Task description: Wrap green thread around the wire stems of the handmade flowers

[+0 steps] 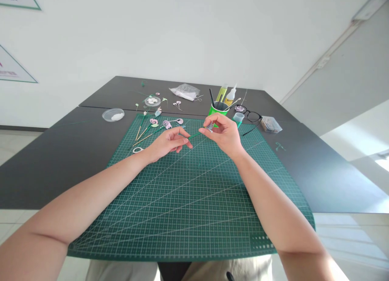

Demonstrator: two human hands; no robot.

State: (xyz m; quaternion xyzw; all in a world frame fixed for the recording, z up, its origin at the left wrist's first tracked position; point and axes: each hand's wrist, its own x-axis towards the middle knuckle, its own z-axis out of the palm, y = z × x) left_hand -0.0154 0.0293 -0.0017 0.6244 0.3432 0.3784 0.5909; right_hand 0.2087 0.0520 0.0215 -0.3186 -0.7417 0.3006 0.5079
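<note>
A thin green stem (pixel 195 135) spans the gap between my two hands, above the green cutting mat (pixel 194 200). My left hand (pixel 172 143) pinches its left end between thumb and fingers. At the other end, my right hand (pixel 223 134) has its thumb and index finger closed on the stem, with a small pale piece (pixel 209 127) partly hidden by the fingers. Pink and lilac flower pieces (pixel 167 124) on sticks lie just behind my left hand, and white-handled scissors (pixel 137 150) rest to its left, partly hidden by the wrist.
Behind my right hand stands a green cup (pixel 214 109) of tools, near a glue bottle (pixel 230 96). Glasses (pixel 253 116) and a clear box (pixel 271 124) are at the right. Clear dishes (pixel 113 114) sit at the left; a plastic bag (pixel 185 91) lies at the back.
</note>
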